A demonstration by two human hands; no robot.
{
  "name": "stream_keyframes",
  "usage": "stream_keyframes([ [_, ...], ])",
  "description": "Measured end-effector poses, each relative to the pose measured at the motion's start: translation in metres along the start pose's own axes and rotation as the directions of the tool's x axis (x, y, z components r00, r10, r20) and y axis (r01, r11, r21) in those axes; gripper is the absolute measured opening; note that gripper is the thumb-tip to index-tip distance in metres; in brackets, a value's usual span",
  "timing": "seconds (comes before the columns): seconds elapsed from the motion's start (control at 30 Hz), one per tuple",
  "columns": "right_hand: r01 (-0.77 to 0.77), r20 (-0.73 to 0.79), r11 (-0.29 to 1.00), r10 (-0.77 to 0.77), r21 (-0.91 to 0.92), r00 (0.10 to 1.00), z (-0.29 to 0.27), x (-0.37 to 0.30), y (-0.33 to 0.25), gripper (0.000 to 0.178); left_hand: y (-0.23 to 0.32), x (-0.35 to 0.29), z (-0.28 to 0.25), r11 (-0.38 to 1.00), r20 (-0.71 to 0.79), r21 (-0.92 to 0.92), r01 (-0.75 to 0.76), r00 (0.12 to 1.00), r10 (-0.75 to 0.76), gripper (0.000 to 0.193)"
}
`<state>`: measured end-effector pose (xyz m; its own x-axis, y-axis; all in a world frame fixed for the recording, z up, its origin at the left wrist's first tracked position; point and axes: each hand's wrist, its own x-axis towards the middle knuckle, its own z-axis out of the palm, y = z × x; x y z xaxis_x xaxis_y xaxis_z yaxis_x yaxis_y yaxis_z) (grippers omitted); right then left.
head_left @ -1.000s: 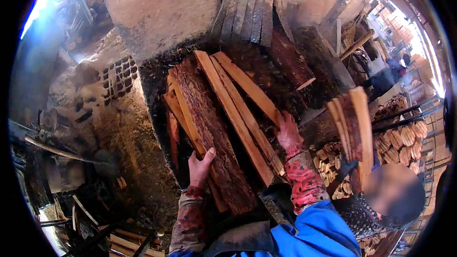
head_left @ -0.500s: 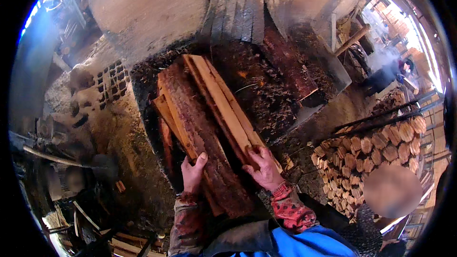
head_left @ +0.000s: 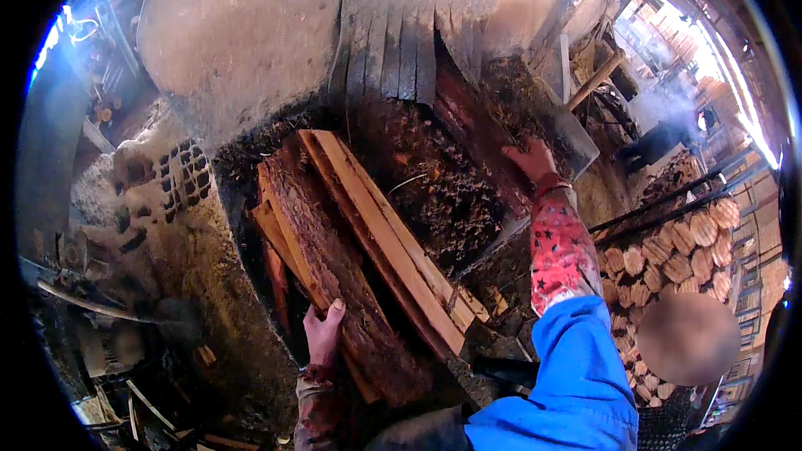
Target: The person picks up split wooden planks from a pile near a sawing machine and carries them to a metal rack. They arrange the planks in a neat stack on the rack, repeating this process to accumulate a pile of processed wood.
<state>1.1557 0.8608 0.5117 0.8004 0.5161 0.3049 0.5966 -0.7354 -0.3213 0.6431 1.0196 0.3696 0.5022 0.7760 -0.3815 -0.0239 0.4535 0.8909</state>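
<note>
My left hand [head_left: 324, 334] is closed on the left edge of a long bark-covered wood slab [head_left: 334, 259], thumb on top and fingers partly hidden beneath. To the right of this slab lie pale sawn boards [head_left: 388, 234] with rough bark edges. My right arm is stretched far out to the right. Its hand [head_left: 535, 163], fingers apart, rests at the right edge of another dark bark slab [head_left: 472, 125], whose far end runs under a hanging curtain of dark strips [head_left: 393, 54].
A metal table [head_left: 572, 138] covered with bark scraps [head_left: 409, 175] carries the wood. Stacked cut wood [head_left: 668, 259] stands at the right, close to a person whose head is blurred [head_left: 689, 339]. A holed block [head_left: 184, 171] sits left; a large tan housing [head_left: 242, 42] rises beyond.
My right hand has left the pale boards and moved away from me to the bark slab on the far right. My left hand keeps its hold. The view has shifted somewhat.
</note>
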Motion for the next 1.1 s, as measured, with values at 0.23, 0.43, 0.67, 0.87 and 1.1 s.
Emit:
stream_keyframes([
  [0.23,-0.135,0.244,0.991,0.128,0.011,0.961,0.005,0.003,0.066,0.078,0.035,-0.012,0.019,0.997,-0.009,0.06,0.043,0.999,-0.043,0.064],
  [0.43,0.037,0.162,0.958,0.01,-0.286,0.987,0.007,-0.037,0.015,0.074,0.063,-0.026,0.034,0.981,-0.073,0.19,0.035,0.997,-0.022,0.054],
  [0.67,0.141,0.061,0.897,-0.128,-0.419,0.99,-0.018,-0.084,-0.026,0.031,0.051,-0.017,0.025,0.992,-0.035,0.128,-0.02,0.999,0.025,0.043],
  [0.87,0.172,0.081,0.946,-0.156,-0.275,0.984,-0.024,-0.192,-0.07,0.013,0.077,-0.027,0.043,0.982,-0.059,0.175,0.067,0.997,-0.058,0.045],
  [1.1,0.177,0.266,0.971,-0.215,0.159,0.94,0.012,-0.272,-0.131,0.03,0.048,-0.015,0.026,0.999,0.022,0.039,0.025,0.999,-0.026,0.049],
])
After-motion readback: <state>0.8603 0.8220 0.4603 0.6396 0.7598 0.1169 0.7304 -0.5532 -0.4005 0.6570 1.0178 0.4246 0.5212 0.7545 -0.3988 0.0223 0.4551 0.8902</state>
